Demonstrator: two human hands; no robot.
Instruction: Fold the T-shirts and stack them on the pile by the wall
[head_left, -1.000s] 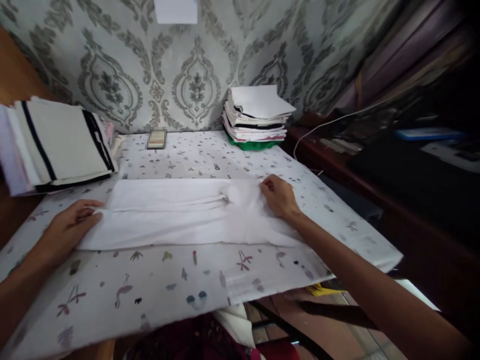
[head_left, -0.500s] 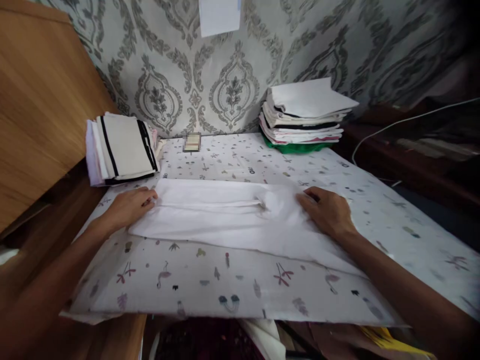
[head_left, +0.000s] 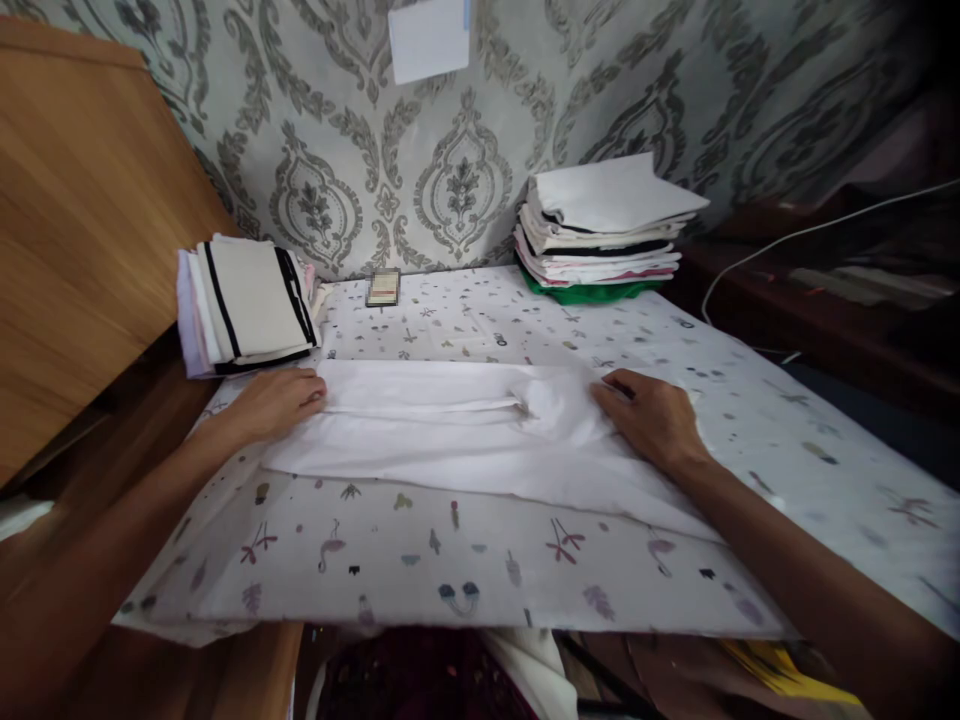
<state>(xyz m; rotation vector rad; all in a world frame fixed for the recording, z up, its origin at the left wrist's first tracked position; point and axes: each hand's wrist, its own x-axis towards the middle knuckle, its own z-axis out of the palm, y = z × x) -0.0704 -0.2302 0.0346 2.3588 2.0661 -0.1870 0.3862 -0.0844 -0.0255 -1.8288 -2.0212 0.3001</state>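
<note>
A white cloth garment (head_left: 420, 440), folded into a long strip with a raised crease along it, lies across the patterned tablecloth (head_left: 435, 545). At its left end my left hand (head_left: 281, 402) has its fingers curled on the fabric edge. My right hand (head_left: 652, 412) pinches the garment near its right end, thumb and fingers together. The fabric is bunched a little just left of that hand, and one flap runs on beneath my right forearm.
A stack of folded clothes (head_left: 259, 295) stands at the back left beside a wooden cabinet (head_left: 82, 200). A taller stack (head_left: 607, 235) sits at the back right, near a white cable (head_left: 780, 245). Against the patterned wall lies a small card-like item (head_left: 383, 288).
My left hand has shifted slightly right along the garment's left end. My right hand keeps nearly the same place on the fabric. The camera view has moved a little.
</note>
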